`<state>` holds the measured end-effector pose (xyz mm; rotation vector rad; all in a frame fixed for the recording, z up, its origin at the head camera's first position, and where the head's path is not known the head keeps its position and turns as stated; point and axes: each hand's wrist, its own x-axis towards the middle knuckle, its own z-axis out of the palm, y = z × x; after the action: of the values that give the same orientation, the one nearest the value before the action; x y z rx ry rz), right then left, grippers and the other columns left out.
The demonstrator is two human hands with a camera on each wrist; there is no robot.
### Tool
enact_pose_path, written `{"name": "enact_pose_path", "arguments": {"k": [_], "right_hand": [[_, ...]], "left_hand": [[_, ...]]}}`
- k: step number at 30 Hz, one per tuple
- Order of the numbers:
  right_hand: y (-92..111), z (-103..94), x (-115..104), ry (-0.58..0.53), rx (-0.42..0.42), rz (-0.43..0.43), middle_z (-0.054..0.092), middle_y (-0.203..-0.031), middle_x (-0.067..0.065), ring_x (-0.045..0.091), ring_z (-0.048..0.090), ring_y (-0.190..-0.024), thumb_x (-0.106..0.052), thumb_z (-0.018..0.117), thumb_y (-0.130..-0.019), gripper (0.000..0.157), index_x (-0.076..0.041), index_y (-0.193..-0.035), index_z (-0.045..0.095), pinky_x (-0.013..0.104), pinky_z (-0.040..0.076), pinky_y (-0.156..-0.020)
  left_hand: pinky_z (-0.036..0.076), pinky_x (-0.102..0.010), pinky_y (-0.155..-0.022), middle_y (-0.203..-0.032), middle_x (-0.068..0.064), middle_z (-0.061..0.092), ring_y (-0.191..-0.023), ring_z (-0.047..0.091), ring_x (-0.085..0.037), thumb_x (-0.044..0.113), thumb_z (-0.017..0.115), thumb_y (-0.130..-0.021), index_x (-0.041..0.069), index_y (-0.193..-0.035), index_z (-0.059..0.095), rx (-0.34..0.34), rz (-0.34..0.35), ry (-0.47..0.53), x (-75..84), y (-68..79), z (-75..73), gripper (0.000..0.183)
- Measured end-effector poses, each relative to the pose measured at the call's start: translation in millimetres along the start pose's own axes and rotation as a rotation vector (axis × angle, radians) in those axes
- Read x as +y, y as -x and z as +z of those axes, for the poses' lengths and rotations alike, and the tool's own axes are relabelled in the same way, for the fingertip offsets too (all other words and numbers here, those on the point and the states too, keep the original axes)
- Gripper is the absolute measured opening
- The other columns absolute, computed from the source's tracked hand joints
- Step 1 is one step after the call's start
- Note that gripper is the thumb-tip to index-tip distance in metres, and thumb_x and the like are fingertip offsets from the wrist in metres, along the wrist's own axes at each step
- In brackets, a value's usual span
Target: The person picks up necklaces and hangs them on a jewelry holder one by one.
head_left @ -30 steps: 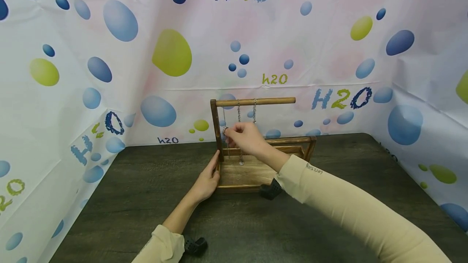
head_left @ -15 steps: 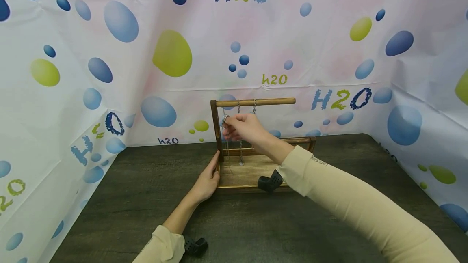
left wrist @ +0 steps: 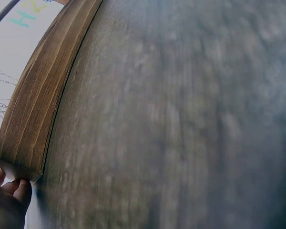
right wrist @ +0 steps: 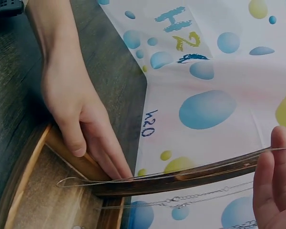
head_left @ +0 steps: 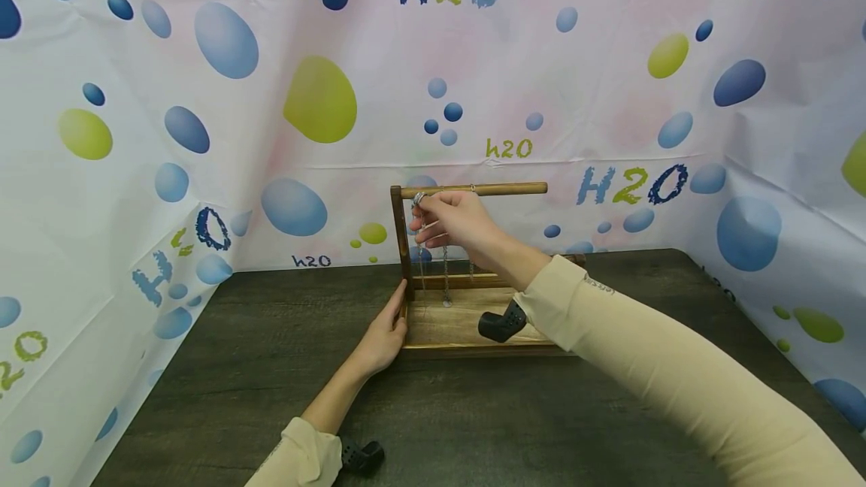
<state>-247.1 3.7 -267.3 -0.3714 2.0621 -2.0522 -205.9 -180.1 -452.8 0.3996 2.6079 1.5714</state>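
My right hand [head_left: 460, 220] is raised near the top of a wooden jewelry stand's upright post [head_left: 399, 239]. Its thumb and fingers pinch a thin silver chain necklace [head_left: 422, 269], whose strands hang down toward the tray; in the right wrist view a strand crosses the fingertips and ends in a loop [right wrist: 66, 182]. Low at the left, my left hand [head_left: 382, 337] rests with straight fingers along the outer side of the stand's tray [head_left: 467, 351]. The left wrist view shows fingertips at the end of a brown wooden side [left wrist: 43, 95].
From the stand's top rod [head_left: 514, 189] hang other silver chains, one with a small round pendant [head_left: 446, 303]. Black wrist devices sit at both cuffs. The stand is on a dark wood-grain table [head_left: 284, 307], with a dotted curtain [head_left: 379, 171] close behind.
My right hand has risen along the post to about the level of the top rod, lifting the pinched necklace with it. The left hand has stayed at the tray's side.
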Motion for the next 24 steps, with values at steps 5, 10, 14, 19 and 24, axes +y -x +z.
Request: {"name": "enact_pose_path", "arguments": {"k": [5,10,14,19,24], "right_hand": [[0,-3.0,-8,-0.02,0.007,0.001,0.07,-0.088,0.01,0.019,0.07,-0.067,-0.021,0.053,-0.105,0.029,0.003,-0.104,0.068,0.035,0.059,-0.064],[-2,-7.4,-13,-0.021,0.016,-0.009,0.07,-0.091,0.011,0.019,0.071,-0.068,-0.022,0.053,-0.105,0.033,0.006,-0.114,0.067,0.036,0.059,-0.065],[-3,-12.0,-16,-0.005,0.024,-0.022,0.07,-0.092,0.011,0.019,0.071,-0.068,-0.023,0.053,-0.106,0.034,0.006,-0.116,0.067,0.036,0.059,-0.066],[-3,-19.7,-19,0.014,0.034,-0.036,0.07,-0.094,0.011,0.019,0.071,-0.069,-0.024,0.053,-0.106,0.034,0.004,-0.118,0.068,0.036,0.059,-0.067],[-2,-29.7,-20,0.027,0.045,-0.039,0.069,-0.094,0.01,0.019,0.071,-0.07,-0.025,0.053,-0.106,0.036,0.004,-0.122,0.066,0.037,0.059,-0.071]], "left_hand": [[0.04,-0.031,-0.051,-0.166,-0.017,0.01,-0.051,0.036,-0.015,-0.002,0.035,-0.104,0.022,-0.164,0.007,-0.007,-0.013,0.003,0.8,-0.4,-0.2,0.071],[0.037,-0.027,-0.047,-0.167,-0.017,0.009,-0.045,0.031,-0.012,-0.002,0.034,-0.104,0.021,-0.164,0.006,-0.014,-0.009,0.01,-0.6,-0.4,0.0,0.07],[0.035,-0.026,-0.045,-0.167,-0.017,0.008,-0.044,0.029,-0.011,-0.003,0.034,-0.104,0.02,-0.164,0.005,-0.018,-0.001,0.012,-1.6,0.1,0.3,0.07],[0.035,-0.027,-0.045,-0.167,-0.017,0.008,-0.044,0.029,-0.012,-0.003,0.034,-0.104,0.02,-0.164,0.005,-0.018,0.004,0.011,-1.9,0.4,0.5,0.07],[0.036,-0.027,-0.046,-0.167,-0.017,0.008,-0.044,0.029,-0.012,-0.003,0.034,-0.104,0.021,-0.164,0.006,-0.015,0.002,0.008,-2.0,0.5,0.6,0.07]]}}
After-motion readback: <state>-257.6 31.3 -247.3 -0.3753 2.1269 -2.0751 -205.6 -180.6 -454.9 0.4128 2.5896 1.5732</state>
